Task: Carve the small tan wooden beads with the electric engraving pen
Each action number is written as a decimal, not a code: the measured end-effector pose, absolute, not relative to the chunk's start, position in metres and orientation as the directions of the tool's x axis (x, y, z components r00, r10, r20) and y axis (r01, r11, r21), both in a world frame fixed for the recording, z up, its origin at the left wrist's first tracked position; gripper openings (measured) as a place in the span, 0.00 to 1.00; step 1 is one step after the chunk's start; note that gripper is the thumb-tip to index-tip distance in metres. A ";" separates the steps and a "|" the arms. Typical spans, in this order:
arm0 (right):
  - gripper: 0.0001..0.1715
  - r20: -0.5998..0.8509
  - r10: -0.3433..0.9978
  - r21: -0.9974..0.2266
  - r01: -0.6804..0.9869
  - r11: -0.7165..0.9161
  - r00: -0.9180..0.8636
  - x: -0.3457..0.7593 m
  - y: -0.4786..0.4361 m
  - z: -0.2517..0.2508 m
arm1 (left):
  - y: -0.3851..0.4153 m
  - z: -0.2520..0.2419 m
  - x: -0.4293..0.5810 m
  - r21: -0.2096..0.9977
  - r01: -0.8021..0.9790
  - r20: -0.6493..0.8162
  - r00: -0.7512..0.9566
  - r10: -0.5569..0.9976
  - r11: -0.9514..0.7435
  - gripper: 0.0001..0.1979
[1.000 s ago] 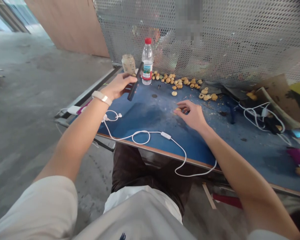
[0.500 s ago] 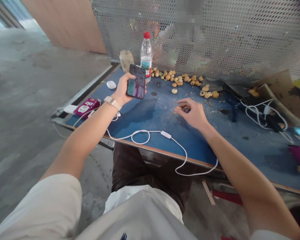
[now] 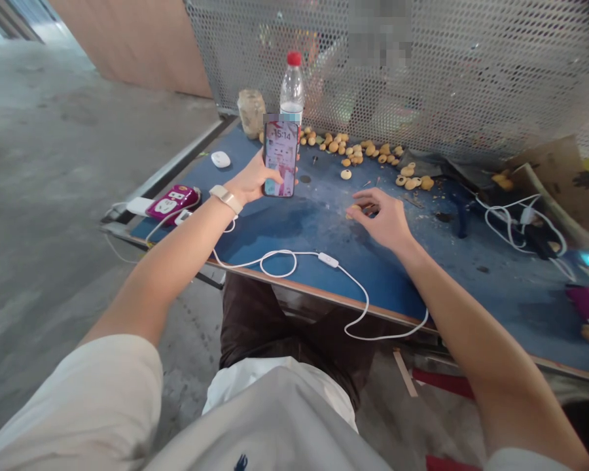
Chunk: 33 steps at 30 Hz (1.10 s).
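Swung upright since the last view, the smartphone (image 3: 280, 158) now stands with its lit screen square to the head camera, showing 15:14. The left hand (image 3: 255, 182) grips it along its edge, fingers wrapped behind it, as if holding it up to be read. It hides the lower part of the water bottle (image 3: 292, 85). The right hand (image 3: 380, 224) curls over a small tan round (image 3: 353, 210) on the blue surface (image 3: 255, 242); its fingers mostly cover the piece, so I cannot tell whether it is pinched or only touched. More tan rounds (image 3: 368, 149) lie in a loose band toward the perforated metal screen (image 3: 471, 78), away from the white cable (image 3: 279, 255). Part of that screen is pixelated.
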State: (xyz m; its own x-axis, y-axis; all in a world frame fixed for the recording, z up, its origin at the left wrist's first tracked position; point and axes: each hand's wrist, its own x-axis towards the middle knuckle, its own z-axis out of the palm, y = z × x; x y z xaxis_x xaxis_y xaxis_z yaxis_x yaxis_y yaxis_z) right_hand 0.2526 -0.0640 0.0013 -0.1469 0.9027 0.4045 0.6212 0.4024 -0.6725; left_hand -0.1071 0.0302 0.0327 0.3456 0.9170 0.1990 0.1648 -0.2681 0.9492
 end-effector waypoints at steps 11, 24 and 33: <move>0.26 0.367 0.918 -0.678 0.632 0.376 -0.152 0.252 -0.066 0.006 | 0.052 0.008 -0.115 0.962 -0.173 0.263 0.358 0.896 -0.213 0.33; 0.28 0.358 0.921 -0.680 0.634 0.369 -0.152 0.251 -0.068 0.009 | 0.052 0.007 -0.116 0.973 -0.140 0.220 0.331 0.918 -0.182 0.35; 0.27 0.351 0.923 -0.674 0.641 0.367 -0.159 0.249 -0.069 0.010 | 0.045 0.013 -0.113 0.989 -0.112 0.128 0.274 0.953 -0.101 0.28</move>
State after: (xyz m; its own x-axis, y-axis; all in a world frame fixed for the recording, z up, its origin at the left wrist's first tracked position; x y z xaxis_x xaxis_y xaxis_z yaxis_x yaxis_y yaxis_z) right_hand 0.2492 -0.0690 0.0098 -0.1586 0.9229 0.3509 0.6413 0.3666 -0.6741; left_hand -0.1133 0.0452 0.0134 0.2744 0.9530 0.1283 -0.1117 -0.1009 0.9886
